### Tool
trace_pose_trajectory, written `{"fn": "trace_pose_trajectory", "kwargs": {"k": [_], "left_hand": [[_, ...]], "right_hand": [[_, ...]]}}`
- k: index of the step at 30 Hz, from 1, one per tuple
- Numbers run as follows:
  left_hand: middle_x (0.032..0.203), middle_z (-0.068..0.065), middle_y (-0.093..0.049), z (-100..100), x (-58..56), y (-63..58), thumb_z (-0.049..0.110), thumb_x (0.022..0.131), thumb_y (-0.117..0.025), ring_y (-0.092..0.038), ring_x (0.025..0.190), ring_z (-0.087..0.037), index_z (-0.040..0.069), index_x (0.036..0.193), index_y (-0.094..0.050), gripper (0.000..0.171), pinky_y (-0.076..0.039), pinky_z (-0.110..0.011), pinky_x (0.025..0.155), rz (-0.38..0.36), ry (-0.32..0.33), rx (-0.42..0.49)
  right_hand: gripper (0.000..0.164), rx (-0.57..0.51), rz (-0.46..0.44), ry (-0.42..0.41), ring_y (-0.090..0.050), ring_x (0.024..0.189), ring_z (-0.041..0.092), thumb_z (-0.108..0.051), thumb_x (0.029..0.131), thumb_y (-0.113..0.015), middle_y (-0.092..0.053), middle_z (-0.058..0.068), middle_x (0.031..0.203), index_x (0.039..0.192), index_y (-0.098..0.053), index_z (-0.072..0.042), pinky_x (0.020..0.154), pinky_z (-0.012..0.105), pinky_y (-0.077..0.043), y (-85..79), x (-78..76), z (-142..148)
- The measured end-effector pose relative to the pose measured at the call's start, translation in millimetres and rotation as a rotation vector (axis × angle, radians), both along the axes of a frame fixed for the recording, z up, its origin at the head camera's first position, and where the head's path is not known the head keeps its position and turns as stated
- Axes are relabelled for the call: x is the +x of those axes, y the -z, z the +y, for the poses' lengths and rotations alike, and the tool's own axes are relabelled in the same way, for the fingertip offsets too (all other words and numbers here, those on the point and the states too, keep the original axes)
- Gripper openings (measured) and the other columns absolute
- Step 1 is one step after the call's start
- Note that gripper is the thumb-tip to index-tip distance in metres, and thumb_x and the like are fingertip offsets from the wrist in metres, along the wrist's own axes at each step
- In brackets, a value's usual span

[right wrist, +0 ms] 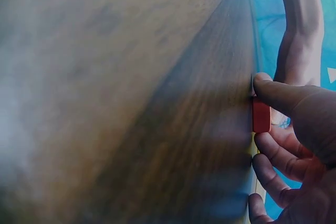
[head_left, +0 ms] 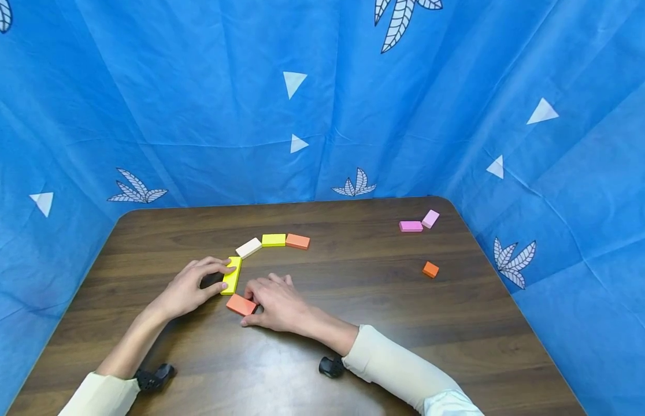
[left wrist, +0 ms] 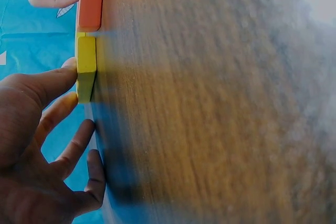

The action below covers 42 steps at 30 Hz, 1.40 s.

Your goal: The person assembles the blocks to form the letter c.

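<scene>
My left hand (head_left: 189,289) rests its thumb and fingers on a yellow block (head_left: 233,276) lying on the wooden table. Thumb and forefinger are extended onto it in the left wrist view, the other fingers spread. Just nearer to me, an orange block (head_left: 241,305) lies at an angle beside the yellow block's near end. My right hand (head_left: 278,306) pinches this orange block between thumb and forefinger, as the right wrist view shows. From the yellow block's far end a curved row runs on through a cream block (head_left: 248,248), another yellow block (head_left: 273,240) and another orange block (head_left: 298,241).
Toward the table's back right lie two pink blocks (head_left: 411,226), nearly end to end at an angle. A small orange block (head_left: 430,269) sits nearer, on the right. Blue patterned cloth (head_left: 322,115) hangs behind and beside the wooden table (head_left: 353,254).
</scene>
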<state>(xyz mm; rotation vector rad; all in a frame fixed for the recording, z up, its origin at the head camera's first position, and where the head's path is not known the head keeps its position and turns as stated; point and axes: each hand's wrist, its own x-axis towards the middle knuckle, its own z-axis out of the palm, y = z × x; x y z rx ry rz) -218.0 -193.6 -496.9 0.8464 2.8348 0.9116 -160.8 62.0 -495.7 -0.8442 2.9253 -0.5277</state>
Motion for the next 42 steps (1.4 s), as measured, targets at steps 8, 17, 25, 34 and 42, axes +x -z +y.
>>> {"fn": "trace_pose_trajectory", "kwargs": {"k": [8,17,25,34,42], "left_hand": [[0.149,-0.012,-0.067,1.0,-0.3,-0.2,0.018,0.099,-0.079,-0.058,0.13,-0.041,0.016,0.136,-0.075,0.037,-0.048,-0.065,0.102,0.01,-0.001,-0.006],[0.148,-0.013,-0.067,1.0,1.1,0.4,0.018,0.099,-0.08,-0.058,0.131,-0.042,0.017,0.136,-0.075,0.038,-0.046,-0.068,0.104,0.011,-0.002,-0.004],[0.147,-0.013,-0.068,3.5,2.5,0.4,0.019,0.099,-0.079,-0.059,0.128,-0.042,0.016,0.135,-0.075,0.037,-0.048,-0.067,0.102,0.021,-0.002,-0.001],[0.148,-0.012,-0.067,1.9,0.9,0.2,0.019,0.099,-0.08,-0.058,0.131,-0.041,0.015,0.136,-0.075,0.038,-0.047,-0.069,0.104,0.002,-0.01,-0.009],[0.149,-0.012,-0.066,1.7,1.4,-1.7,0.021,0.099,-0.079,-0.056,0.133,-0.042,0.015,0.136,-0.074,0.038,-0.046,-0.07,0.105,-0.015,-0.017,-0.017]], "right_hand": [[0.044,0.003,0.012,0.01,-0.044,0.086,0.005,-0.06,0.086,-0.086,-0.059,-0.02,0.091,0.108,-0.063,-0.03,0.08,0.031,-0.03,0.5,-1.0,-2.7],[0.045,0.0,0.01,-0.002,-0.044,0.087,0.005,-0.061,0.086,-0.086,-0.059,-0.021,0.092,0.107,-0.062,-0.031,0.079,0.03,-0.029,1.6,-2.1,-5.9],[0.044,0.004,-0.002,-0.001,-0.044,0.087,0.005,-0.061,0.086,-0.086,-0.061,-0.019,0.093,0.108,-0.063,-0.03,0.079,0.03,-0.029,1.7,-1.0,-8.1],[0.047,-0.01,-0.005,0.007,-0.045,0.088,0.005,-0.063,0.085,-0.086,-0.058,-0.019,0.093,0.109,-0.062,-0.031,0.08,0.03,-0.031,0.8,-2.8,-6.3],[0.053,-0.049,-0.055,0.01,-0.047,0.091,0.005,-0.062,0.086,-0.086,-0.06,-0.017,0.096,0.119,-0.065,-0.026,0.08,0.028,-0.034,-2.4,-2.5,8.3]]}}
